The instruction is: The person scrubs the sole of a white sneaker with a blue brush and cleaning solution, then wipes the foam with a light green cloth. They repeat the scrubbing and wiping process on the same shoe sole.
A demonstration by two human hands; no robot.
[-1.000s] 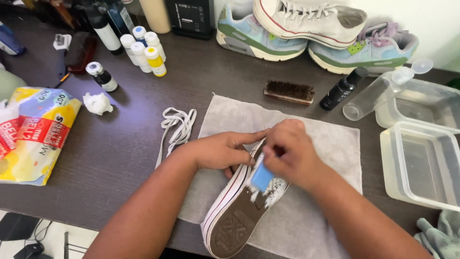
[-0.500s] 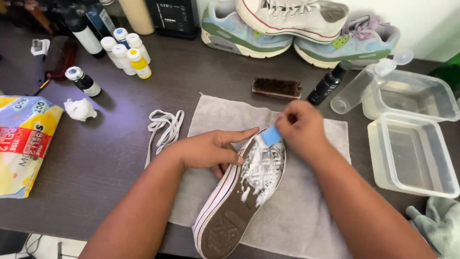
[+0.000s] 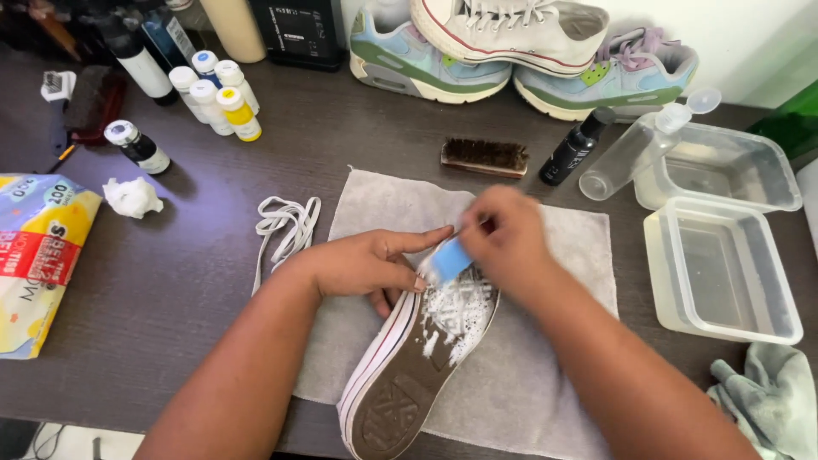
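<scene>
A white sneaker lies sole-up on a grey towel, its brown sole covered with white foam near the toe. My left hand presses on the shoe's side and steadies it. My right hand grips a small blue brush and holds it against the foamy front part of the sole.
White laces lie left of the towel. A wooden brush, a black bottle and a clear bottle sit behind it. Two clear plastic tubs stand right. Several shoes, paint bottles and a wipes pack line the desk.
My right hand has scrubbed the blue brush along the sole: from mid-sole up to the toe, then back down a little. Foam has spread. The left hand stays put.
</scene>
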